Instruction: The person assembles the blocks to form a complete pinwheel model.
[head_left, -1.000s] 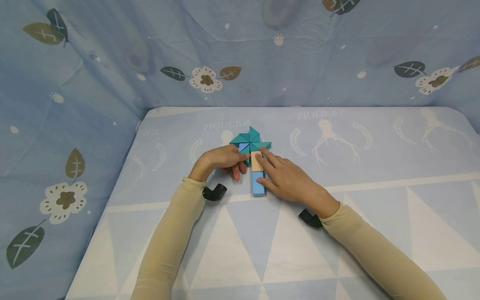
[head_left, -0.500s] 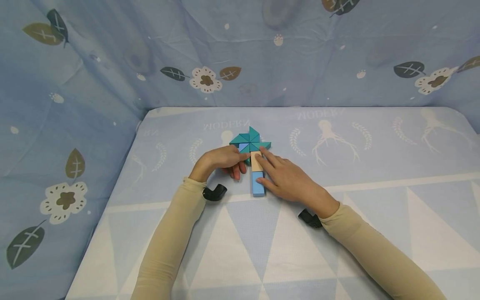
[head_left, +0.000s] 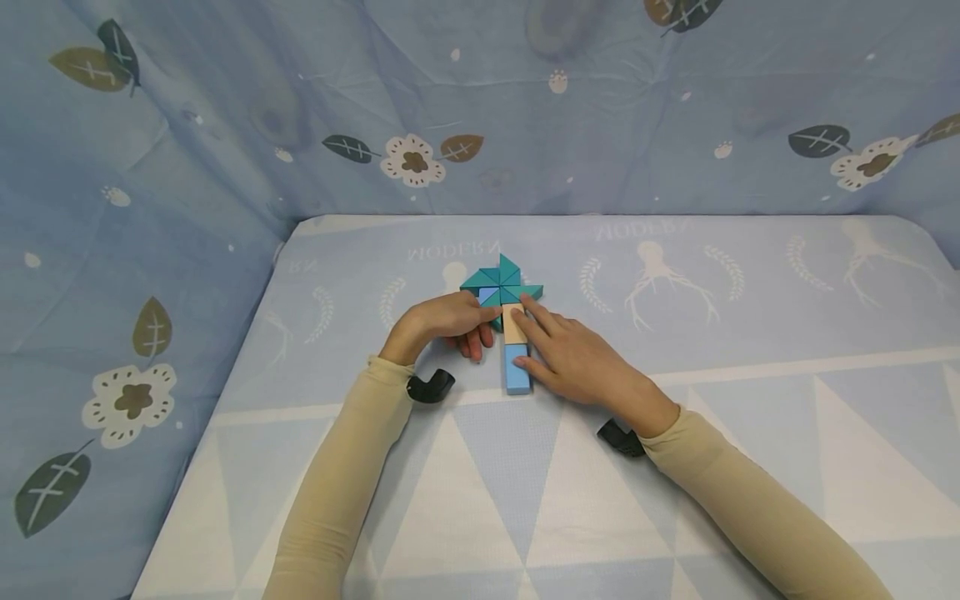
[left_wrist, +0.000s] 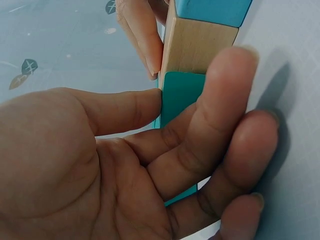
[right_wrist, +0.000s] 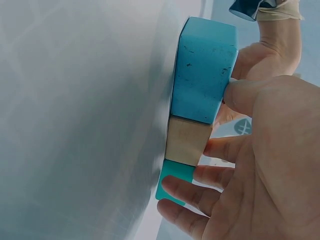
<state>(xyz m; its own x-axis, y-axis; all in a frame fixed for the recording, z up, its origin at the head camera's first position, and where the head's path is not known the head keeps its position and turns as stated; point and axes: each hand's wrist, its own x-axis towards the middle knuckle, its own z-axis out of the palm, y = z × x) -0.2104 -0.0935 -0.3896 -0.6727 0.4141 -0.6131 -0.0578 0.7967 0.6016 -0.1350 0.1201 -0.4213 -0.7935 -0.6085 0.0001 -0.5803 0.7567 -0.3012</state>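
A pinwheel shape of teal triangular blocks (head_left: 508, 270) lies flat on the table, with a small lavender piece (head_left: 487, 293) among them. Below it, a natural wood block (head_left: 511, 332) and a light blue block (head_left: 516, 381) line up end to end like a stem. My left hand (head_left: 448, 315) pinches the lower teal triangular block (left_wrist: 182, 92) between thumb and index finger; its other fingers hang loosely curled beside the row. My right hand (head_left: 577, 358) rests on the stem from the right, thumb on the blue block, fairly straight fingers over the wood and the pinwheel's lower edge.
A black curved wrist mount (head_left: 431, 387) sits by the left wrist, and another black mount (head_left: 621, 437) by the right. The patterned table cover (head_left: 735, 467) spreads around the blocks. A printed blue cloth (head_left: 600, 150) rises behind the far table edge.
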